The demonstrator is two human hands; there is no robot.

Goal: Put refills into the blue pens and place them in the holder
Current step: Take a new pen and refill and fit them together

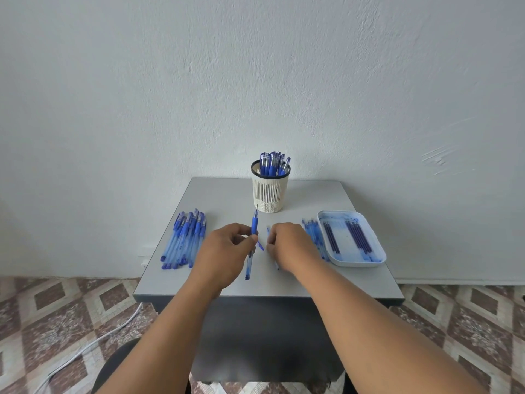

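Note:
My left hand (pixel 224 251) pinches an uncapped blue pen (pixel 253 226) at its grip, tip pointing away toward the holder. My right hand (pixel 289 245) lies knuckles up on the table just right of it, fingers curled over a small blue piece (pixel 268 230) that is mostly hidden; a thin end pokes out beneath the hand. A small blue part (pixel 260 245) lies between the hands. The cream slotted holder (pixel 270 191) with several capped blue pens stands at the back centre. A white tray (pixel 377 251) at the right holds several dark blue refills (pixel 359 237).
A pile of capped blue pens (pixel 184 240) lies at the table's left. Several more pen barrels (pixel 314 236) lie between my right hand and the tray. The small grey table (pixel 159 277) stands against a white wall. A white cable (pixel 93 342) runs across the tiled floor.

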